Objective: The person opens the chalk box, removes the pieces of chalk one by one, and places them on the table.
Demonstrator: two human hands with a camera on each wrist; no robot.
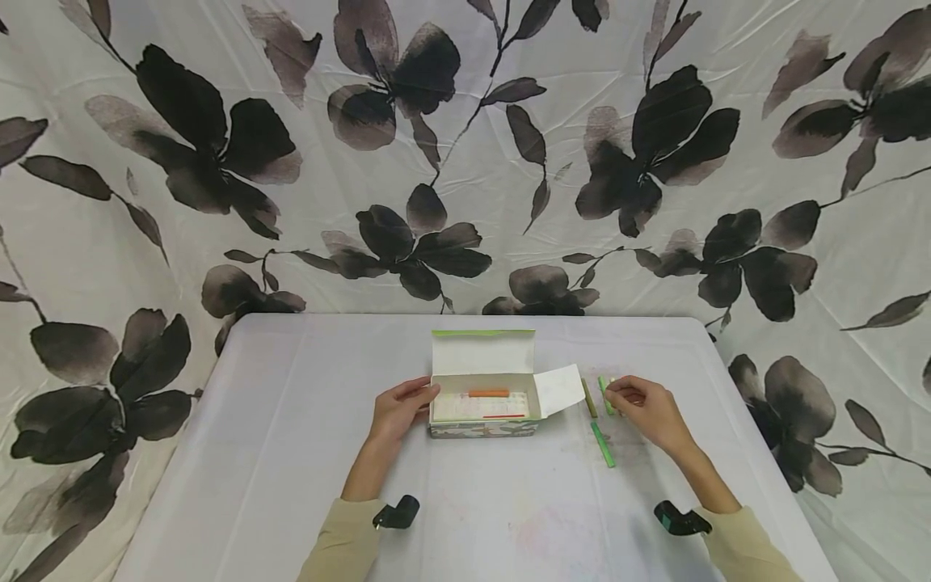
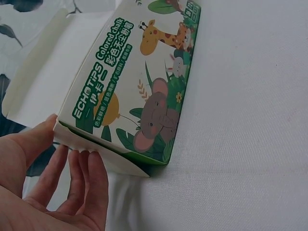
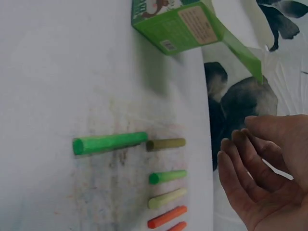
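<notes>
- The worktop (image 1: 291, 453) fills my feed; I judge the step to be sorting chalk sticks beside an open carton, one hand steadying, the other working the sticks.
- The chalk box (image 1: 483, 430) stands mid-worktop; I take it as my clock's centre, twelve toward the far edge. Its lid (image 1: 483, 354) is raised at twelve, and a side flap (image 1: 560, 390) juts out at three.
- The hands flank it. The left hand (image 1: 398, 408) is at nine, thumb and fingers gripping the box's end. The right hand (image 1: 650, 410) is at three, beyond the flap, fingers loosely bent; I see nothing held between them.
- For the next move, I'd want the right thumb and fingertips to pinch one stick lightly by its middle, neighbours undisturbed, while the left hand braces the box. Chalk could snap under a hard squeeze.
- A near green stick (image 1: 603, 445) lies between three and four, at about eight from the right hand. Its far end nearly meets an olive stick (image 1: 588, 398); I cannot tell if they touch.
- Past the olive one, my right wrist view shows a short row: another green stick (image 3: 167, 176), a pale stick (image 3: 167, 198) and two orange-red sticks (image 3: 167, 217).
- One orange stick (image 1: 489, 394) lies inside the box.
</notes>
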